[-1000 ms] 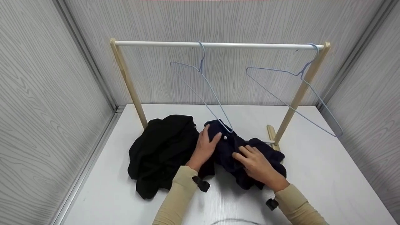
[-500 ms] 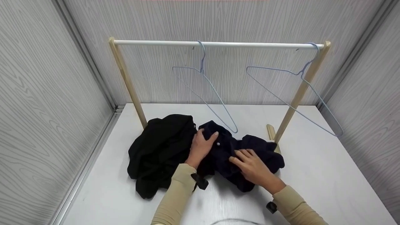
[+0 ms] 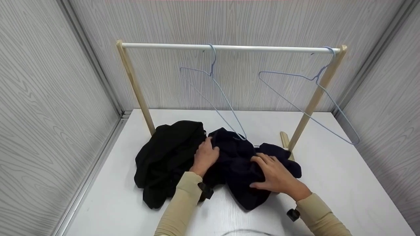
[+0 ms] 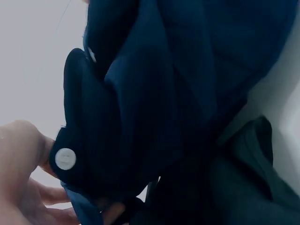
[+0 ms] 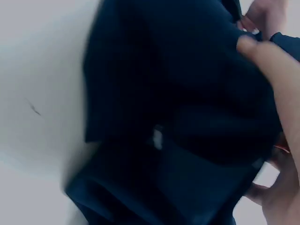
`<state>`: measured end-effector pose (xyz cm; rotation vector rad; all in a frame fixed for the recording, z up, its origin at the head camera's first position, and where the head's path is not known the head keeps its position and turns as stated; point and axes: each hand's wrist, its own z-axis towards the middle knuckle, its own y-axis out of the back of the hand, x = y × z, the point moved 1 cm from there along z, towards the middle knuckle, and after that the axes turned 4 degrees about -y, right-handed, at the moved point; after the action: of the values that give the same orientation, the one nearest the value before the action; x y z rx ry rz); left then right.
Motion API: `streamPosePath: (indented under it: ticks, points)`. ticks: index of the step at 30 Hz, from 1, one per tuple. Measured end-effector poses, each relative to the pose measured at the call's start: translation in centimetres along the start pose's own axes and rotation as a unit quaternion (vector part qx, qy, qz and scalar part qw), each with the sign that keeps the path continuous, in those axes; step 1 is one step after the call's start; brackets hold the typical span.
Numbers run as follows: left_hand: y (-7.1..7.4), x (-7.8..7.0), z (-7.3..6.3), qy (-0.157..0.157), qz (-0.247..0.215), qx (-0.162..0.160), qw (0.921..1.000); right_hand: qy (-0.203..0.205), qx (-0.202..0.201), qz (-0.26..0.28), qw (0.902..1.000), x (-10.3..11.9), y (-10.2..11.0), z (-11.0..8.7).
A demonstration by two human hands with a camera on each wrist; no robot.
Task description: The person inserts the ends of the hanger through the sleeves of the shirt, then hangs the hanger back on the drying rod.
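A crumpled navy shirt [image 3: 234, 160] lies on the table beneath the rack. My left hand [image 3: 205, 157] pinches its left edge; in the left wrist view the thumb lies beside a white button [image 4: 65, 159], with the other fingers behind the cloth. On the shirt's right part rests my right hand [image 3: 274, 173], its thumb spread apart from the fingers. In the right wrist view the dark cloth is blurred, and folds hide some fingertips. Close by on the left is a bunched black garment [image 3: 170, 157], partly touching the left forearm.
A wooden rack with a white rail [image 3: 262, 48] stands over the clothes. Two blue wire hangers hang from it: the middle hanger [image 3: 226, 98] reaches down to the shirt, the right hanger [image 3: 308, 113] hangs by the post. Part of a thin wire [image 3: 246, 230] shows at the front edge.
My left hand has shifted left and slightly down along the shirt's edge. The right hand has moved right and spread its thumb, and a shirt flap now hangs further toward the front.
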<state>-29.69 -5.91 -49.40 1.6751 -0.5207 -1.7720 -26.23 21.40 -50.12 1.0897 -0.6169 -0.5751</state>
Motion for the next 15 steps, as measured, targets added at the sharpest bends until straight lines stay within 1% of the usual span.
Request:
streamPosePath:
  ticks: [2, 4, 7, 9, 11, 15]
  points:
    - [0.2, 0.0, 0.0, -0.008, 0.010, -0.001, 0.9999, -0.008, 0.003, 0.021, 0.9997, -0.2, 0.5, -0.1]
    - [0.3, 0.0, -0.1, -0.017, 0.025, -0.005, 0.9995, -0.020, -0.003, 0.048, 0.9987, -0.4, 0.9, -0.2]
    - [0.5, -0.1, -0.2, -0.032, 0.046, -0.012, 0.9984, -0.056, -0.023, 0.104, 0.9928, -0.7, 1.5, -0.2]
    - [0.7, -0.1, -0.2, -0.039, 0.056, -0.017, 0.9975, -0.083, -0.047, 0.135, 0.9862, -0.8, 1.8, -0.1]
    - [0.9, -0.2, -0.2, -0.049, 0.064, -0.019, 0.9966, -0.100, -0.080, 0.154, 0.9798, -1.0, 2.0, 0.1]
    - [1.3, -0.3, -0.3, -0.081, 0.068, -0.021, 0.9942, -0.110, -0.148, 0.147, 0.9718, -1.3, 2.5, 0.6]
